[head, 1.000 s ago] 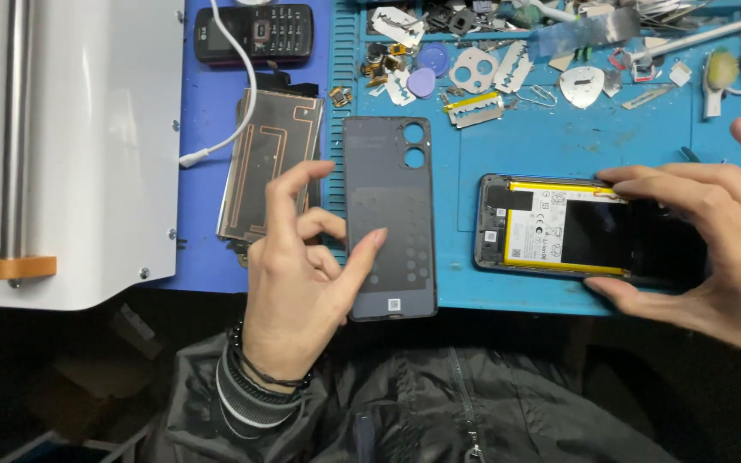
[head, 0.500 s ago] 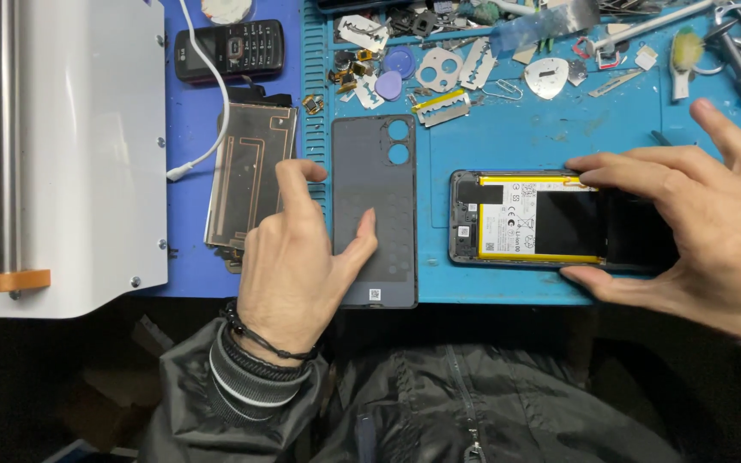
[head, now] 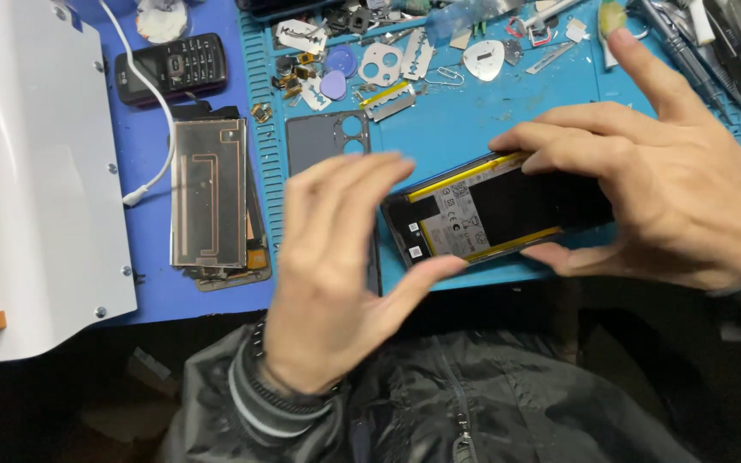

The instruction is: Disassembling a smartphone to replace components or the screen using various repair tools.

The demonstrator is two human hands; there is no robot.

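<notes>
While your right hand [head: 679, 189] pinches the opened phone [head: 495, 210] by its long edges, fingers above and thumb below, your left hand [head: 336, 274] hovers half open at the phone's near end, thumb tip close to its corner; actual contact is blurred. Your left hand hides most of the dark back cover [head: 323, 141] lying on the blue mat [head: 473, 120]. A white label with yellow strips marks the phone's battery [head: 452, 223].

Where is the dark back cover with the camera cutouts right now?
The back cover lies flat on the blue mat, mostly hidden behind the left hand, between the copper-coloured panel and the opened phone.
</notes>
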